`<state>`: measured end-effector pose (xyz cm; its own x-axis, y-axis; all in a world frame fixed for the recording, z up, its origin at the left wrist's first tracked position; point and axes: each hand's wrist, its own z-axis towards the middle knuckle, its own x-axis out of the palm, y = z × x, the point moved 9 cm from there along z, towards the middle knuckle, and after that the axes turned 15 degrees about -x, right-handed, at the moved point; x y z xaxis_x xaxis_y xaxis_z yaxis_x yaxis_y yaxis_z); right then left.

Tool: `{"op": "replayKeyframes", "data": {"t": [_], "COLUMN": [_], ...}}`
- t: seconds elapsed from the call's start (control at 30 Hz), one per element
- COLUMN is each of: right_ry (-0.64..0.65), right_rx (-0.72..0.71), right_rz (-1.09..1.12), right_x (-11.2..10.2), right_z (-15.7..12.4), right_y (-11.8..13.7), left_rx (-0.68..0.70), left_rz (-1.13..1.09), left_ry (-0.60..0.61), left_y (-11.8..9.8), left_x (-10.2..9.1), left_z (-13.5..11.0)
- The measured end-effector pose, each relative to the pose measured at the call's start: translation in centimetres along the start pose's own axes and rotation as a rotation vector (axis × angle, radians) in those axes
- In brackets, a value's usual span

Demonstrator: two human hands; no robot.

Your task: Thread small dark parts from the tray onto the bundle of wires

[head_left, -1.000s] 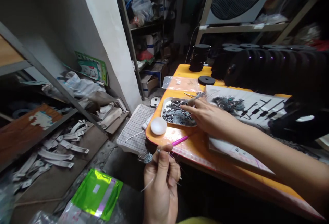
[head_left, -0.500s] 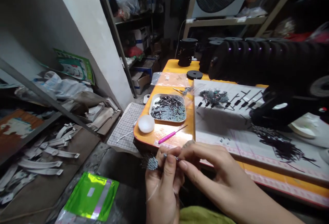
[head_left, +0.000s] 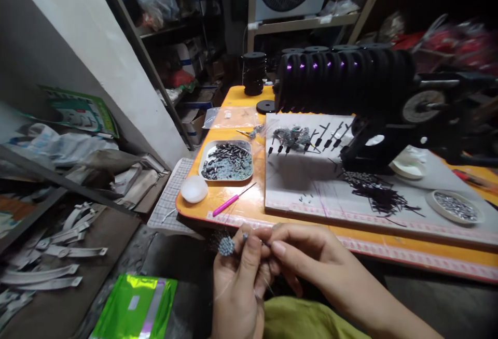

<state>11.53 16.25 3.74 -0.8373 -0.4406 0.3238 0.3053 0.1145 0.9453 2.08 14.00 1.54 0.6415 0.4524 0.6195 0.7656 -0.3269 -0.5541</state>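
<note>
My left hand (head_left: 238, 282) is closed in a pinch below the table's front edge. It grips a small bluish beaded cluster (head_left: 226, 246) with thin wires sticking out. My right hand (head_left: 301, 258) meets it from the right, thumb and forefinger pinched on a tiny piece at the left fingertips; the piece is too small to name. On the orange table (head_left: 249, 205), a metal tray (head_left: 227, 160) of small dark and grey tubes lies ahead of my hands. A pink-handled needle tool (head_left: 229, 201) and a white round lid (head_left: 194, 188) lie near it.
A white board (head_left: 311, 183) carries dark pins, black strands (head_left: 375, 194) and a small dish of beads (head_left: 453, 207). A row of black spools (head_left: 342, 80) stands behind it. Metal strips (head_left: 50, 251) and a green foil bag (head_left: 134, 305) lie on the floor at left.
My right hand left the metal tray and came back to my left hand, now pinching at the beaded cluster. The view swung to the right, showing more of the table.
</note>
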Motion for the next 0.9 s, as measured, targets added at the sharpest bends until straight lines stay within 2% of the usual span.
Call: {"op": "replayKeyframes", "data": {"t": [0.17,0.47,0.6,0.73,0.9], "right_ry": [-0.016,-0.050,-0.116,-0.115,-0.112], "right_rx": [-0.015,-0.062,-0.174,-0.326,-0.433], "right_rz": [0.047,0.045,-0.214,-0.508,-0.661], "right_x": [-0.8,-1.6,-2.7,-3.0,-2.9], "right_z": [-0.7,-1.2,-1.5,-1.9,-2.6], "right_y": [-0.3,0.6,2.1,3.6,4.3], "left_rx": [-0.020,-0.063,-0.039,-0.011,0.020], "left_rz": [0.035,0.045,0.075,0.111,0.141], "left_ry": [0.054,0.046,0.084,0.075,0.046], "left_y": [0.9,2.1,2.5,2.7,2.6], "left_x": [0.8,1.4,1.6,1.3,1.2], "left_z": [0.2,0.4,0.6,0.8,0.6]}}
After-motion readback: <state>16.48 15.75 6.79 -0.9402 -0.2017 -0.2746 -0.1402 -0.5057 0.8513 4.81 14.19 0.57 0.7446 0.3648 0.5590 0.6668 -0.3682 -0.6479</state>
